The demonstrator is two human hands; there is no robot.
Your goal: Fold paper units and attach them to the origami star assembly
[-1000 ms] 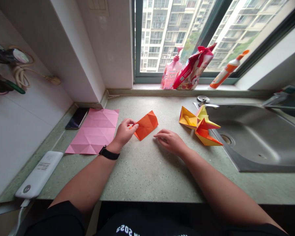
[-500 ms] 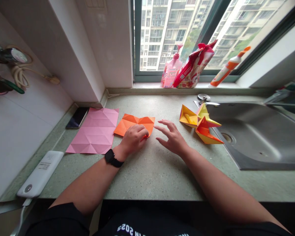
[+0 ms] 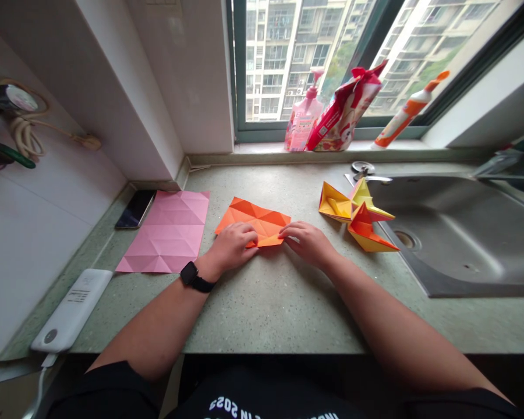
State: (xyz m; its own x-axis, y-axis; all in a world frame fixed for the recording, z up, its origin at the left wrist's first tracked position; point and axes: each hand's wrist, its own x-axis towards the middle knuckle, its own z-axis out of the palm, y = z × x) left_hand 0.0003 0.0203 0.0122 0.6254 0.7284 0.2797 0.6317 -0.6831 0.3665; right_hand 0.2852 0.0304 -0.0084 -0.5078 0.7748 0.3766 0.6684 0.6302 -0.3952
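Note:
A creased sheet of orange paper (image 3: pixel 262 219) lies in front of me on the counter. My left hand (image 3: pixel 233 247), with a black watch (image 3: pixel 191 274) on the wrist, grips its near edge toward the left, fingers curled. At the near right corner my right hand (image 3: pixel 308 241) pinches the paper between thumb and fingers. To the left, a larger pink sheet (image 3: pixel 168 233) with a grid of folds lies flat. Folded paper pieces in yellow and orange (image 3: pixel 364 233) stand joined together on the right, beside the sink.
A steel sink (image 3: pixel 471 233) is set into the counter (image 3: pixel 262 314) at right. A phone (image 3: pixel 135 209) and a white power bank (image 3: pixel 72 311) with a cable lie at left. On the sill stand a pink pump bottle (image 3: pixel 303 122), a red bag (image 3: pixel 344 113) and an orange-white bottle (image 3: pixel 408 113).
My right hand has closed from spread fingers onto the orange sheet's right corner. The sheet has shifted right and turned slightly, away from the pink sheet.

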